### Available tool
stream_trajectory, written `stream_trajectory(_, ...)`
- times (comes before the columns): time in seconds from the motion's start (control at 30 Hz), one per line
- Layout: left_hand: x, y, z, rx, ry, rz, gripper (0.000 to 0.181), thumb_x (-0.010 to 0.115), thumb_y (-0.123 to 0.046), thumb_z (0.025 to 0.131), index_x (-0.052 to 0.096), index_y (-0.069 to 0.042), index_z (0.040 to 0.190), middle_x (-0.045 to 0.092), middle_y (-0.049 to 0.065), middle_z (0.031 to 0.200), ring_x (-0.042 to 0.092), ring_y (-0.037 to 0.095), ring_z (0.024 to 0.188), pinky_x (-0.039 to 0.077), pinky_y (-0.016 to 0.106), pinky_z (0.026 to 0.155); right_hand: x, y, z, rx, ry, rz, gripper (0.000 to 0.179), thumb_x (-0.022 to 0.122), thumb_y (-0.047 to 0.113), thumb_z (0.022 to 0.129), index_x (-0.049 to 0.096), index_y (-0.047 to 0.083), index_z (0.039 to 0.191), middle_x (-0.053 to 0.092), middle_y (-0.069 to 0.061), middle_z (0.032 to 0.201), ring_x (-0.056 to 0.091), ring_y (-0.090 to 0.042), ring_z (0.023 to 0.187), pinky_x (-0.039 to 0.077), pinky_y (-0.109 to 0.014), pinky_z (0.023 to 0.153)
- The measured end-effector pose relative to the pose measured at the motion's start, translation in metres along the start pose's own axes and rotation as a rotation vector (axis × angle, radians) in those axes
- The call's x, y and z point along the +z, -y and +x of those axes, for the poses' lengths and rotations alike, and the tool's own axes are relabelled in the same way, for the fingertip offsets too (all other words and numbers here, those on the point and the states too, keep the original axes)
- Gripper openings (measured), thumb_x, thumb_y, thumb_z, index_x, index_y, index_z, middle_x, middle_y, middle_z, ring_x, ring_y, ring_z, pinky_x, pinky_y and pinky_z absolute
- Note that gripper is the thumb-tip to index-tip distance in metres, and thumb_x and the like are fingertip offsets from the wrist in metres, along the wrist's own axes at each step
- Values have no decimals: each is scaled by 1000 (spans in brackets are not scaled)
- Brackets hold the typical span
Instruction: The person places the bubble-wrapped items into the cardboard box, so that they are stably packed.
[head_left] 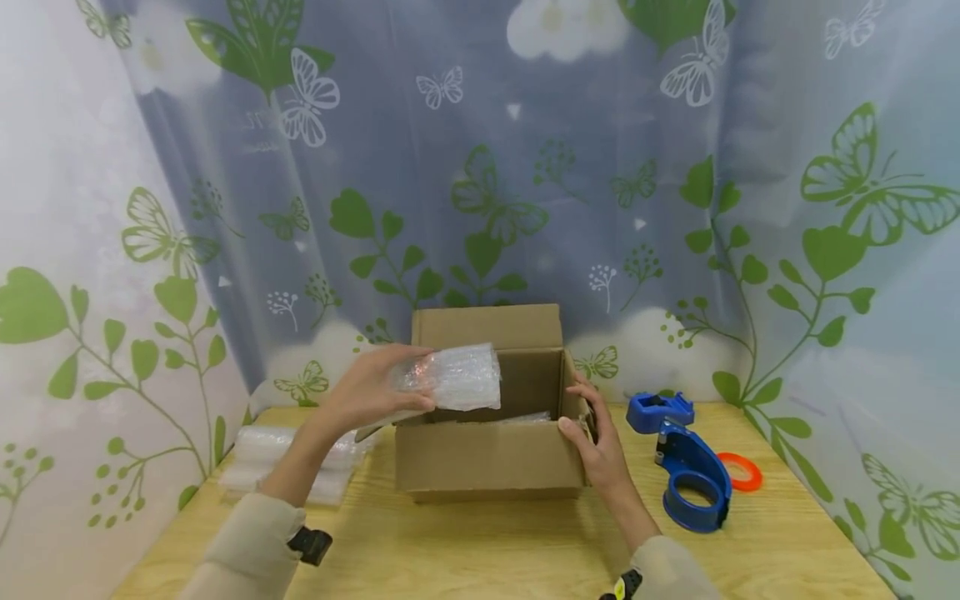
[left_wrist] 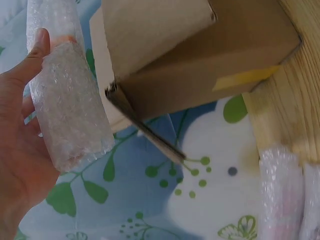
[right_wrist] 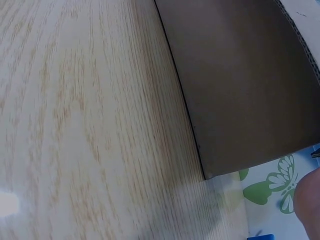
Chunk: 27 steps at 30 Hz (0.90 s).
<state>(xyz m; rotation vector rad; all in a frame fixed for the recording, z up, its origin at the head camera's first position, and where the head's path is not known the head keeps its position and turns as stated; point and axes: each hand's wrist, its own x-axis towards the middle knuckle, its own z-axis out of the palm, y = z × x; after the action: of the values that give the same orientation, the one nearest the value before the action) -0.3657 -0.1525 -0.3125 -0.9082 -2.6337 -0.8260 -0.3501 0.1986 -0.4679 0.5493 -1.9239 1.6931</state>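
A cardboard box (head_left: 487,458) stands on the table with its flaps folded out. Over its opening, toward the left, my left hand (head_left: 375,383) grips a roll-shaped bundle in bubble wrap (head_left: 465,379); in the left wrist view the thumb lies across the bundle (left_wrist: 75,100), where an orange-red patch shows through. What is inside the wrap I cannot tell. My right hand (head_left: 603,442) holds the box's right side, thumb at the front corner and fingers over the side flap. Some clear wrap (head_left: 528,418) shows inside the box.
More bubble-wrapped bundles (head_left: 258,454) lie on the table left of the box. To the right are a blue tape dispenser (head_left: 693,500), a smaller blue dispenser (head_left: 660,411) and a ring of orange tape (head_left: 742,472). A patterned curtain (head_left: 480,208) hangs behind the table.
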Motion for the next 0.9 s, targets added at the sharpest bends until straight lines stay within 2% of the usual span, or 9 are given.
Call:
stream_trajectory(0.2, 16, -8, 11, -23, 32, -32, 78, 90, -42, 80, 60, -19, 147, 60, 4, 148, 51, 33, 141, 42, 58, 114, 1, 1, -1, 18, 2, 4, 45, 58, 11, 104, 46, 4, 147, 26, -2, 171, 15, -30, 159, 10, -75, 120)
stream_trajectory(0.33, 25, -11, 21, 3, 62, -35, 78, 89, -41, 82, 58, -15, 148, 59, 7, 149, 50, 34, 141, 42, 57, 114, 1, 2, -1, 22, 2, 6, 44, 57, 11, 105, 46, 4, 147, 25, 0, 171, 15, -29, 159, 9, -74, 120)
stream_trajectory(0.43, 32, -12, 29, 23, 76, -9, 79, 88, -44, 82, 58, -14, 149, 59, 8, 149, 51, 34, 141, 43, 56, 114, 1, 3, -1, 10, -5, 8, 42, 57, 10, 105, 47, 4, 145, 26, 0, 171, 15, -30, 159, 9, -75, 120)
stream_trajectory(0.53, 38, -13, 35, 5, 81, 43, 78, 87, -50, 82, 59, -20, 148, 59, 3, 149, 53, 32, 139, 46, 55, 111, 2, 3, 0, -15, -14, 13, 41, 57, 8, 105, 47, 2, 144, 26, -3, 171, 15, -32, 159, 10, -76, 119)
stream_trajectory(0.6, 43, -12, 37, 7, 88, 43, 75, 87, -49, 83, 60, -20, 147, 60, 3, 148, 54, 32, 138, 47, 54, 110, 2, 3, 0, -32, -16, 15, 41, 57, 7, 104, 47, 0, 143, 26, -5, 170, 15, -34, 159, 10, -76, 119)
stream_trajectory(0.77, 56, -6, 40, 17, 132, -53, 72, 87, -39, 86, 60, -9, 145, 59, 11, 148, 52, 36, 140, 44, 55, 113, 4, 3, 0, -35, -16, 10, 41, 57, 5, 103, 47, 0, 143, 25, -5, 170, 16, -35, 159, 11, -74, 120)
stream_trajectory(0.9, 65, -4, 42, 24, 137, -58, 71, 87, -38, 85, 61, -8, 144, 60, 12, 146, 52, 36, 139, 43, 54, 114, 4, 4, 0, -22, -21, 12, 42, 57, 7, 103, 47, 0, 143, 26, -1, 170, 16, -33, 159, 11, -72, 121)
